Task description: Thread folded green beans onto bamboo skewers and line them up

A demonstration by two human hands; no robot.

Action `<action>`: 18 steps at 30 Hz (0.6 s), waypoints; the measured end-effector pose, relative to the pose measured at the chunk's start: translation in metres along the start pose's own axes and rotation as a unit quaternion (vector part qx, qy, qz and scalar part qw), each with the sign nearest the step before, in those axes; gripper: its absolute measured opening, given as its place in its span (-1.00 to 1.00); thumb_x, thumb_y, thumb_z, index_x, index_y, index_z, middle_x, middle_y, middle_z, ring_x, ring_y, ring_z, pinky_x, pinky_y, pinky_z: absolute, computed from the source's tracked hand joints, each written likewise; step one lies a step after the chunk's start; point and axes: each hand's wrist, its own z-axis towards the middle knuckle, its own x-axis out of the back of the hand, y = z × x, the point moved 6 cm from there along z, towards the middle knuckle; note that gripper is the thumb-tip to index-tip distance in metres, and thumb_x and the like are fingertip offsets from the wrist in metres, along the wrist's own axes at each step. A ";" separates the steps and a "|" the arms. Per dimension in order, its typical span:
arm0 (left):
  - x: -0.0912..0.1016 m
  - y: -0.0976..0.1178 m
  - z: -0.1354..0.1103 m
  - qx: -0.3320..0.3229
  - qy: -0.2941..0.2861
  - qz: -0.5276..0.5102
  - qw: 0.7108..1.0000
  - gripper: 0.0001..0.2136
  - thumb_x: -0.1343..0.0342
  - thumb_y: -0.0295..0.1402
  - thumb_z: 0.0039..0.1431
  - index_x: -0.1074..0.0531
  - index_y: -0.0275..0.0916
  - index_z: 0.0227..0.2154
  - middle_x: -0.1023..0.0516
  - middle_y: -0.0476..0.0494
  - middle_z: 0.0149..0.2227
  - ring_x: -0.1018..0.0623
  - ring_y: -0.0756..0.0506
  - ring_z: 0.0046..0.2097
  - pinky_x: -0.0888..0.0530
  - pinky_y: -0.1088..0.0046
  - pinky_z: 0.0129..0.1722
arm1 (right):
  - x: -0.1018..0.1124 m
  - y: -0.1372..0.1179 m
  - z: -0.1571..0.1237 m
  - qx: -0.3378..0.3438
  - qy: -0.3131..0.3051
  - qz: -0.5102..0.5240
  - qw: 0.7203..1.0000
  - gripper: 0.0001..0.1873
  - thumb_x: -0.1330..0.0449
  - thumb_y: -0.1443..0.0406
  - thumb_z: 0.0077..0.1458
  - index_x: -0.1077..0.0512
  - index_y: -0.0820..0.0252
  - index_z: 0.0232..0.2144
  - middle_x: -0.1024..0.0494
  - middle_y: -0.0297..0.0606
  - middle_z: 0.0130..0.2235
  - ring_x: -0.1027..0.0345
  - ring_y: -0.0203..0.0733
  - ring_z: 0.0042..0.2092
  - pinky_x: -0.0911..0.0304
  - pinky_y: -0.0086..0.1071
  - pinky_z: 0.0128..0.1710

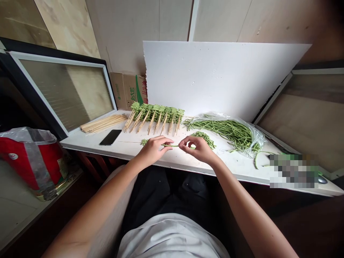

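Note:
My left hand (153,147) and my right hand (197,147) are both pinched on one long green bean (172,145), held level between them just above the white table (120,145). A thin bamboo skewer (129,142) lies on the table to the left of my left hand, with a bit of green at its end. Cut bean pieces (205,138) lie in a small heap just beyond my right hand. A row of finished bean skewers (154,116) is stacked farther back.
A bundle of bare skewers (103,123) and a black phone (110,137) lie at the left. A plastic bag of long beans (233,130) sits at the right. A white foam board (215,77) leans behind. A red bucket (29,157) stands left.

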 end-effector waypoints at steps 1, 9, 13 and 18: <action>0.001 0.000 0.000 -0.002 0.004 0.005 1.000 -0.83 -0.34 -0.37 0.29 -0.63 -0.22 -0.08 -0.71 -0.20 -0.14 -0.69 -0.15 -0.13 -0.60 0.33 -0.07 | 0.000 0.001 0.000 -0.001 0.003 0.004 1.000 -0.64 -0.29 0.00 0.27 -0.62 0.17 -0.25 -0.68 -0.19 -0.22 -0.49 -0.17 -0.25 -0.39 -0.30 -0.24; 0.005 0.009 0.000 -0.035 0.045 0.013 0.998 -0.84 -0.34 -0.39 0.29 -0.63 -0.20 -0.09 -0.71 -0.19 -0.16 -0.69 -0.17 -0.13 -0.58 0.31 -0.08 | -0.007 -0.007 -0.001 0.041 0.036 0.012 0.998 -0.66 -0.41 0.00 0.17 -0.63 0.13 -0.20 -0.69 -0.18 -0.17 -0.53 -0.12 -0.16 -0.39 -0.26 -0.17; 0.005 0.013 0.000 -0.043 0.056 0.017 0.997 -0.83 -0.37 -0.40 0.25 -0.63 -0.19 -0.11 -0.72 -0.17 -0.17 -0.70 -0.15 -0.15 -0.58 0.33 -0.09 | -0.007 -0.013 -0.001 0.065 0.069 0.005 0.995 -0.73 -0.38 0.05 0.24 -0.65 0.10 -0.23 -0.68 -0.20 -0.23 -0.50 -0.14 -0.20 -0.36 -0.26 -0.19; 0.006 0.015 -0.001 -0.042 0.072 0.028 0.996 -0.78 -0.41 -0.42 0.20 -0.63 -0.16 -0.10 -0.73 -0.13 -0.19 -0.71 -0.14 -0.19 -0.57 0.33 -0.06 | -0.009 -0.014 -0.002 0.096 0.074 0.009 0.993 -0.69 -0.41 0.01 0.20 -0.66 0.09 -0.21 -0.67 -0.16 -0.24 -0.49 -0.08 -0.20 -0.37 -0.22 -0.23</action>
